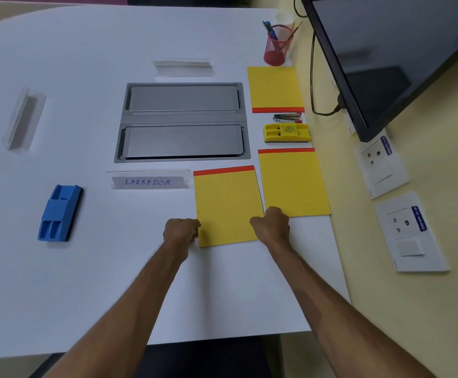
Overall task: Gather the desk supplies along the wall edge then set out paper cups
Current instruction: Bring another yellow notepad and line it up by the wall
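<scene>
near yellow pad (226, 205) lies flat on white table (86, 282), just left of second yellow pad (293, 184) at wall edge. lower left edge pinched by left hand (181, 231), fingers curled; lower right edge gripped by right hand (273, 223), fingers closed. yellow eraser (287, 132), stapler (288, 117), third pad (275, 88), red pen cup (276, 47) lined along wall. blue eraser (59, 212) well apart at left.
</scene>
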`<state>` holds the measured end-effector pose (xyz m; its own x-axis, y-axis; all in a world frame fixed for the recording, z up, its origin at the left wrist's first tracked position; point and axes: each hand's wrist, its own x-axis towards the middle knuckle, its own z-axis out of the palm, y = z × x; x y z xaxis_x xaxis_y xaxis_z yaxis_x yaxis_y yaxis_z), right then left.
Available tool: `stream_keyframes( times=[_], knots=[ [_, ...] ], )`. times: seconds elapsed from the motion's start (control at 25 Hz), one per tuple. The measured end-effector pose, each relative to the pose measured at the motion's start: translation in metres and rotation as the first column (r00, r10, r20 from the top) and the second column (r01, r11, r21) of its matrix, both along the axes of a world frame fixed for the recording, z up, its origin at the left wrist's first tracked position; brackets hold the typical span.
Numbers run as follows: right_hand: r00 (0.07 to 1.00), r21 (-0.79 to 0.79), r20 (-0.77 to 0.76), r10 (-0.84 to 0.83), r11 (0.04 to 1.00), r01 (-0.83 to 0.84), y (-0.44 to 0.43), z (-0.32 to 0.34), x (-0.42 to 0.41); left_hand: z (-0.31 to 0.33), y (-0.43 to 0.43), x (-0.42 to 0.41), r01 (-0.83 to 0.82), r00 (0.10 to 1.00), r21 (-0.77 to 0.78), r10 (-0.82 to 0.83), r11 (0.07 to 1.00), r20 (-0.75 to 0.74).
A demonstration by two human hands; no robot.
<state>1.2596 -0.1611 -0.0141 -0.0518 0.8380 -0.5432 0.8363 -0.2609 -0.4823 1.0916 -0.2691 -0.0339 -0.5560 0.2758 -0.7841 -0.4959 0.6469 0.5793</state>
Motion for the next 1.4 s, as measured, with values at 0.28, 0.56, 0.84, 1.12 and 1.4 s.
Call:
stream_keyframes(
  times=[0.28,0.56,0.84,1.12,1.4],
  knots=[
    [0.951,-0.166,-0.177,-0.253,0.96,0.225,0.002,-0.014,0.011,0.0,-0.013,-0.003,0.093,0.995,0.093,-0.095,0.991,0.01],
    [0.849,-0.155,-0.434,-0.301,0.953,0.258,-0.001,0.002,0.045,0.022,-0.012,0.011,0.121,0.992,0.247,-0.126,0.961,0.003],
    [0.99,0.367,-0.112,-0.09,0.922,0.125,0.049,0.018,0.088,0.015,0.084,0.061,0.116,0.993,0.238,-0.121,0.964,0.006],
    [0.905,0.357,0.174,0.388,0.832,-0.425,0.065,-0.008,0.102,-0.002,0.137,0.087,0.162,0.986,0.159,-0.155,0.974,-0.052],
    [0.839,0.261,0.303,0.452,0.807,-0.53,0.069,-0.028,0.108,-0.001,0.141,0.096,0.55,0.742,-0.045,-0.512,0.834,-0.434]
  ],
)
